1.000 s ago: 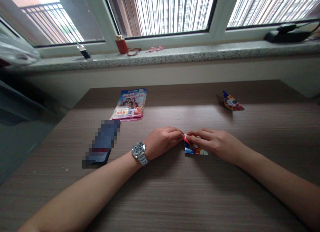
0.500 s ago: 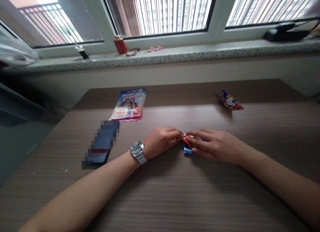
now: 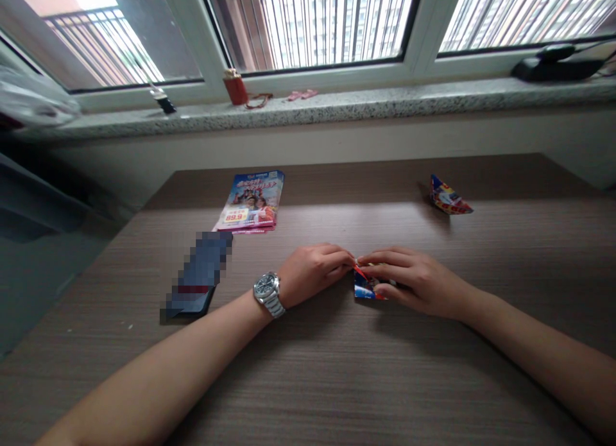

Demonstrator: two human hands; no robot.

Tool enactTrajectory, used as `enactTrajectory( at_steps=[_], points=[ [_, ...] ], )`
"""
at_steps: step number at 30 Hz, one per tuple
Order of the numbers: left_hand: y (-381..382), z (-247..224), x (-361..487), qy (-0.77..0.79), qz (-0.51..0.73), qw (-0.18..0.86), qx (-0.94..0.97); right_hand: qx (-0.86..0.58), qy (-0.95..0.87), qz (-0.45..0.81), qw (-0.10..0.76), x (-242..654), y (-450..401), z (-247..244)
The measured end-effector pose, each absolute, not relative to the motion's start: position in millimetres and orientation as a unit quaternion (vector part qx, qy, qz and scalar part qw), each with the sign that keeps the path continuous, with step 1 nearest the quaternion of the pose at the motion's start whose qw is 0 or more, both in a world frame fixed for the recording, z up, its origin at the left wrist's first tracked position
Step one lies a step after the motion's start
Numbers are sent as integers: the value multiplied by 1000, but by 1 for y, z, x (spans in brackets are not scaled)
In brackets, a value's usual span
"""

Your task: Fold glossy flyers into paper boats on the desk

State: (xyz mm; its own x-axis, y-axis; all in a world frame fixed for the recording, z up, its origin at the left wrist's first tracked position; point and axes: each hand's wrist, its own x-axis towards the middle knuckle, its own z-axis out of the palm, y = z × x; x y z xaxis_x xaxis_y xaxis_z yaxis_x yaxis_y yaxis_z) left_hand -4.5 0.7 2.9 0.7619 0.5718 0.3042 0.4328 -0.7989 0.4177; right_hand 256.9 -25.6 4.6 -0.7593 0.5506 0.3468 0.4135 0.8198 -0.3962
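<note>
A small folded piece of printed paper (image 3: pixel 364 291), blue, red and white, lies on the table between my hands. My left hand (image 3: pixel 315 269), with a metal watch (image 3: pixel 267 290) on its wrist, has its fingers closed at the paper's upper left corner; its fingertips partly hide that corner. From the right, my right hand (image 3: pixel 414 280) lies over the paper, fingers stretched out and pressing on it, thumb apart near the lower edge. Those fingers cover much of the paper's right side.
A folded paper boat-like shape (image 3: pixel 448 199) stands at the back right of the wooden table (image 3: pixel 308 382). Several printed flyers (image 3: pixel 253 202) are stacked at the back left, with a dark, pixelated phone-like object (image 3: pixel 199 276) before them. A red lighter-like item (image 3: pixel 235 88) stands on the windowsill (image 3: pixel 337 106).
My right thumb has moved away from the fingers, down and right, showing more of the paper's lower part. My left hand stays at the corner. The whole view has shifted slightly.
</note>
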Motion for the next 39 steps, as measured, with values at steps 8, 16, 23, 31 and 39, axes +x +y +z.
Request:
enactTrajectory(
  at_steps=[8, 16, 23, 31, 39],
  points=[
    [0, 6, -3, 270, 218, 152, 925, -301, -892, 220, 254, 257, -26, -2],
    [-1, 5, -3, 288, 211, 147, 922, -337, -877, 193, 284, 257, -23, -6],
    [-4, 8, 0, 272, 226, 127, 927, -366, -863, 164, 308, 258, -19, -9],
    [-6, 9, 1, 216, 164, 84, 959, -393, -845, 175, 318, 260, -18, -7],
    [-7, 7, 0, 228, 145, 72, 960, -396, -843, 178, 317, 258, -23, -3]
  ],
)
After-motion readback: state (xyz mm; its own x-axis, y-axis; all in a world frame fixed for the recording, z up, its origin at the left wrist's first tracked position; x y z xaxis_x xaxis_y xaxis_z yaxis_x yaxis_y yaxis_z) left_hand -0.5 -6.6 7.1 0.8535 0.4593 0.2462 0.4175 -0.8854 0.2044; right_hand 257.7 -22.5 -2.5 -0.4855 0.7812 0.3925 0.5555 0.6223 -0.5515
